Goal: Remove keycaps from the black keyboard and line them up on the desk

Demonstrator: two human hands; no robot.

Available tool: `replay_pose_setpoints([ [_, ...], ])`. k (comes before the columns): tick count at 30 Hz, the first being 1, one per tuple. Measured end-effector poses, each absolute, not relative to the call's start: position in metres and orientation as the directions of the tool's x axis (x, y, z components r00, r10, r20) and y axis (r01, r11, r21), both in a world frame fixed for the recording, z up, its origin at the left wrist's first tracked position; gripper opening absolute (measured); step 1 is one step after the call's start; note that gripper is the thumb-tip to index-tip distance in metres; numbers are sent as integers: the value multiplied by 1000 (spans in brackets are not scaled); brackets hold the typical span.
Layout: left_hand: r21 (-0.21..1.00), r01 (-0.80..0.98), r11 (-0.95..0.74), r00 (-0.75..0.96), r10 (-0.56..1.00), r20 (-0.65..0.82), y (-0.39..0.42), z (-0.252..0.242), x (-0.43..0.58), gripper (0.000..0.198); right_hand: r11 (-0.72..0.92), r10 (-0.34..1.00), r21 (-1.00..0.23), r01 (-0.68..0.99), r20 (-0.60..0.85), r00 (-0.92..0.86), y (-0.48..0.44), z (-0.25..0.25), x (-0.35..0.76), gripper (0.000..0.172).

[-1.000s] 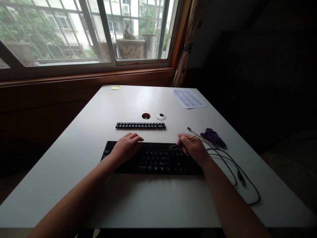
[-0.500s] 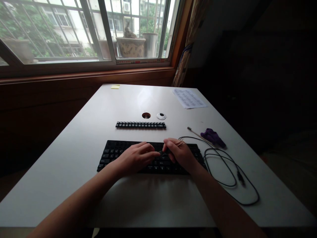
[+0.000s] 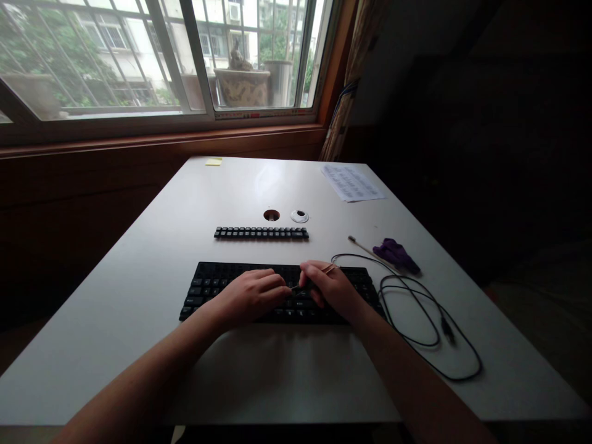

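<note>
The keyboard (image 3: 217, 287) lies square to the person at the near middle of the bench (image 3: 277, 376), within reach of both forearms.

The left hand (image 3: 252, 295) rests palm-down on the centre keys. This posture likely steadies the keyboard. Its grip is loosely curled, and whether the fingertips hold anything cannot be told.

The right hand (image 3: 330, 290) meets it from the right. Its grip is closed, pinching a thin tool (image 3: 296, 287) between thumb and fingers. The tool tip points left and down to the keys just beside the left fingertips, an arrangement suited to fine work at one key.

A row of loose keycaps (image 3: 261, 232) lies in a straight line beyond the keyboard, apart from it, probably to preserve their order.

The cable (image 3: 416, 302) loops loosely to the right, away from both hands. A purple cloth (image 3: 395, 254) and a slim stick (image 3: 365, 246) lie beyond the cable, within reach of the right hand.
</note>
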State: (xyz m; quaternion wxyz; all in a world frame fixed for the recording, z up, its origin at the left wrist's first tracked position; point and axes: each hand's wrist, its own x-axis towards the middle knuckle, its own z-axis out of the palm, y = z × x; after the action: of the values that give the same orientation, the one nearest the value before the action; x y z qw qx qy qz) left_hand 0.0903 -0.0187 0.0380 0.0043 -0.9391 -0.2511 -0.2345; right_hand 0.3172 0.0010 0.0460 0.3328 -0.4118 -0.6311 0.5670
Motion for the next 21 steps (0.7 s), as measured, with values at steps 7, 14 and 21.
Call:
replay_pose_setpoints([
  [7, 97, 453, -886, 616, 390, 684, -19, 37, 89, 19, -198, 897, -975, -99, -139, -420, 1, 42, 315, 39],
  [14, 115, 439, -891, 535, 362, 763, -21, 34, 91, 14, -285, 877, -947, -148, -196, -438, -1, 38, 312, 39],
  [21, 253, 337, -907, 563, 410, 717, -18, 30, 91, 17, -249, 915, -948, -197, -164, -368, -1, 39, 311, 39],
])
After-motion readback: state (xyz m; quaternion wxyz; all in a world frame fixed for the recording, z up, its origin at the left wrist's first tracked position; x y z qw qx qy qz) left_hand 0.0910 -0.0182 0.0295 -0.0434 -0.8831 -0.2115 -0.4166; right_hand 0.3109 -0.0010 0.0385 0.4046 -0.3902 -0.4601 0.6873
